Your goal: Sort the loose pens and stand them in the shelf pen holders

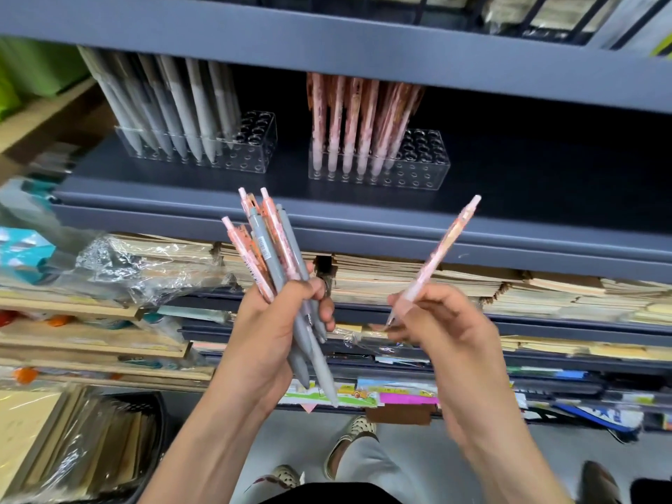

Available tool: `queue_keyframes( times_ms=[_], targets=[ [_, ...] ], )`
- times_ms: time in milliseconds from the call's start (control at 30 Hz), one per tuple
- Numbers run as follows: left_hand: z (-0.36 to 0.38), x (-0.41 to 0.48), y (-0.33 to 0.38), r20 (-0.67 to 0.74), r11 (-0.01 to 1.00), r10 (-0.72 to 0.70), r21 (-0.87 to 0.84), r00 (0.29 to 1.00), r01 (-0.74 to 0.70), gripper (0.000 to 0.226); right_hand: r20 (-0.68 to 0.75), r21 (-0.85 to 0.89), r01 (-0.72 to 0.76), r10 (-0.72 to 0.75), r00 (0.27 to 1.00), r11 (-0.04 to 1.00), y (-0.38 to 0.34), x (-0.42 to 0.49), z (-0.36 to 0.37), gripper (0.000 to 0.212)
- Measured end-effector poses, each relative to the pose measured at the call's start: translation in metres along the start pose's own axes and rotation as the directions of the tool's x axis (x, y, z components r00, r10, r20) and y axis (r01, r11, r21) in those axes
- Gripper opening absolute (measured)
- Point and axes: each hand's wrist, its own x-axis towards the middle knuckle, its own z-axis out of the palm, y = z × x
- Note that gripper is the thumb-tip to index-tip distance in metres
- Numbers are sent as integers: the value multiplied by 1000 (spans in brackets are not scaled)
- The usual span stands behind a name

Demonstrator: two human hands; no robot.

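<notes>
My left hand (269,329) grips a bundle of loose pens (271,249), some grey and some pink patterned, with their clicker ends pointing up. My right hand (436,321) holds a single pink pen (442,249), tilted up to the right, tip down by my fingers. Both hands hover in front of the dark shelf edge (363,227). On the shelf stand two clear pen holders: the left holder (254,154) carries grey pens (189,103), the right holder (425,169) carries pink patterned pens (356,114). Each holder has free holes on its right side.
An upper shelf board (327,41) overhangs the holders closely. Below lie stacks of notebooks (472,281) and crumpled plastic wrap (138,263). A black basket with packets (109,438) stands on the floor at lower left. My feet (349,438) show on the grey floor.
</notes>
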Motion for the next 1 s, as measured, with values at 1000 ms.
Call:
queue_keyframes(
  times_ms=[1000],
  targets=[
    [-26, -6, 9, -60, 999, -28, 24, 998, 30, 27, 101, -952, 173, -273, 957, 253, -93, 186, 25, 26]
  ],
)
